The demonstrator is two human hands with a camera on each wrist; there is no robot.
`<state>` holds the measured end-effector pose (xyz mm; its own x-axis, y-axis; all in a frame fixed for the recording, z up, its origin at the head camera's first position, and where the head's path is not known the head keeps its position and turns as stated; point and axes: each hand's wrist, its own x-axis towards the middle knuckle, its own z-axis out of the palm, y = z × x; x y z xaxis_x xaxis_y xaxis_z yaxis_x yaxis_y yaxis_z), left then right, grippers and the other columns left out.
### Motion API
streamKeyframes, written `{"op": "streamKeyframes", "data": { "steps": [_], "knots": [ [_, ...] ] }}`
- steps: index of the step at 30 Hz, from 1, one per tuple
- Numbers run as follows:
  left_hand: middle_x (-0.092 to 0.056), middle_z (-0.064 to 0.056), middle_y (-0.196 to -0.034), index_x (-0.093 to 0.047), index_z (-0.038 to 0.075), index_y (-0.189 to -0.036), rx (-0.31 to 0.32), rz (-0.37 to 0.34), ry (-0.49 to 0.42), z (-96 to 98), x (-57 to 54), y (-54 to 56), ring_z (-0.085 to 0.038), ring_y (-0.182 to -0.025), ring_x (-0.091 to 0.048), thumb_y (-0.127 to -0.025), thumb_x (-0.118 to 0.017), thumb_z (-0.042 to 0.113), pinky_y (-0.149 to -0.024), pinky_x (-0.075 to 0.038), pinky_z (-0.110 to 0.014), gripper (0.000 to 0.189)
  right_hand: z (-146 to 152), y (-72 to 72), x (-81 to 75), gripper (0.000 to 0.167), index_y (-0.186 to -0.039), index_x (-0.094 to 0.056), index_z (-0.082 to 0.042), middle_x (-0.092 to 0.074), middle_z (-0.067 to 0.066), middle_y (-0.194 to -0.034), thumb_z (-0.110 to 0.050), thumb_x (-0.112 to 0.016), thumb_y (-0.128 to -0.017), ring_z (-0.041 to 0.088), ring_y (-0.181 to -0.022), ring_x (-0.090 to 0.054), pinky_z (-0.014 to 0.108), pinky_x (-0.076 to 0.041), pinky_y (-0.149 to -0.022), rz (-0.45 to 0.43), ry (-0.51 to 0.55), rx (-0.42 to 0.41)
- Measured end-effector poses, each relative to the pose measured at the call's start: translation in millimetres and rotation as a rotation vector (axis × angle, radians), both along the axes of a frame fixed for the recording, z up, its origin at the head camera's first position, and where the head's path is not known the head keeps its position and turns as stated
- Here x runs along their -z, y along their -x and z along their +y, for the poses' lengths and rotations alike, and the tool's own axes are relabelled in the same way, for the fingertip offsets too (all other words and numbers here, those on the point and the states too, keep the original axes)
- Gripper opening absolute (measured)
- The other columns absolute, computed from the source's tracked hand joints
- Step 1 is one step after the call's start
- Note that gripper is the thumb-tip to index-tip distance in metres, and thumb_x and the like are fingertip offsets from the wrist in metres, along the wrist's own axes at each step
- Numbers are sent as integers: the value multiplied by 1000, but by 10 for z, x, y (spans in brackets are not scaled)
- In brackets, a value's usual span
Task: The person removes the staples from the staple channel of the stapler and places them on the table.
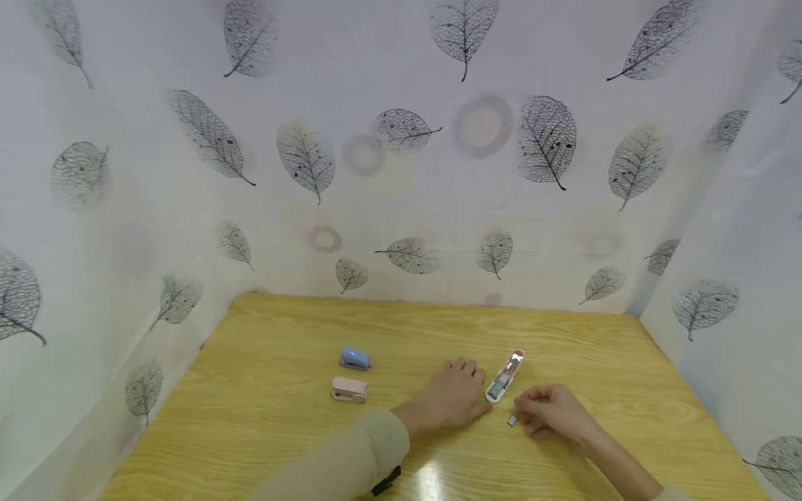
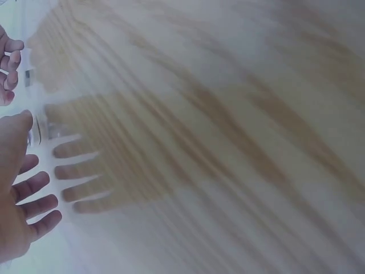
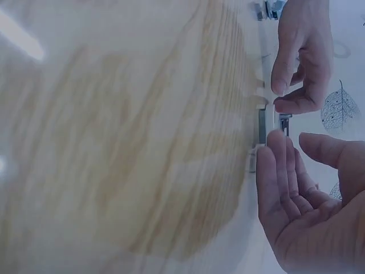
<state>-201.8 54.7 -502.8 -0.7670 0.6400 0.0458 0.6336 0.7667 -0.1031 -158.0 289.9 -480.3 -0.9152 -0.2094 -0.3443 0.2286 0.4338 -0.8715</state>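
Wood-grain table (image 1: pixel 269 362), seen from the head camera; a slim pink-and-white casing (image 1: pixel 505 376) lies right of centre on it, slanting away to the right, its grey and shiny inner parts exposed; left hand (image 1: pixel 452 394) palm down just to the left of the casing, fingers stretched forward and a little spread, thumb reaching to the near end of the casing; cannot tell whether the thumb tip actually touches it.

Right hand (image 1: pixel 553 412) on the other side, low over the wood, fingers loosely bent; the right wrist view shows its thumb standing apart from the fingers, a fairly wide gap between; a small grey piece (image 1: pixel 512 419) sits at its fingertips, near the casing's near end and apart from it; contact between fingers and piece cannot be made out.

Well to the left of the casing, two compact staplers: a blue stapler (image 1: pixel 355 358) farther off, a pink stapler (image 1: pixel 349 390) nearer, the two apart; pale sleeve (image 1: pixel 351 456) on the left arm, a dark band (image 1: pixel 386 481) showing beneath it; pale sheet (image 1: pixel 401 202) printed with skeleton leaves behind the table and along both sides; bright glare on the near wood.
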Motion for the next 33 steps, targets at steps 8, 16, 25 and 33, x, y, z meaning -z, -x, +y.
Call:
{"op": "streamKeyframes", "data": {
  "steps": [8, 16, 25, 33],
  "knots": [
    [-64, 5, -118, -65, 25, -120, 63, -29, -41, -554, -108, -45, -14, -114, -61, -105, -53, 59, -100, -53, -33, 39, -294, -44, -85, 21, -102, -73, 2, -73, 6, -85, -19, -73, -98, 8, -68, -63, 23, -53, -58, 292, -181, 40],
    [-68, 2, -120, -69, 22, -117, 75, -24, -59, -1135, -243, -146, -17, -114, -63, -104, -62, 52, -100, -55, -37, 34, -758, -61, -161, 7, -92, -75, -16, -74, -7, -83, -22, -77, -96, 1, -70, -62, 20, -51, -64, 528, -401, 31],
    [-69, -1, -115, -69, 16, -117, 64, 24, -130, -1717, -313, -162, -22, -113, -66, -102, -68, 45, -100, -56, -40, 33, -1310, 57, -98, 10, -86, -73, -21, -71, -12, -76, -23, -81, -92, -6, -64, -58, 14, -46, -56, 808, -501, -122],
    [-70, -4, -116, -69, 11, -115, 48, 133, -166, -2171, -292, -208, -25, -113, -66, -100, -70, 39, -95, -58, -43, 33, -1662, 140, -23, 13, -91, -75, -18, -72, -7, -79, -30, -80, -92, 3, -66, -66, 12, -44, -54, 984, -596, -265]
  ]
}}
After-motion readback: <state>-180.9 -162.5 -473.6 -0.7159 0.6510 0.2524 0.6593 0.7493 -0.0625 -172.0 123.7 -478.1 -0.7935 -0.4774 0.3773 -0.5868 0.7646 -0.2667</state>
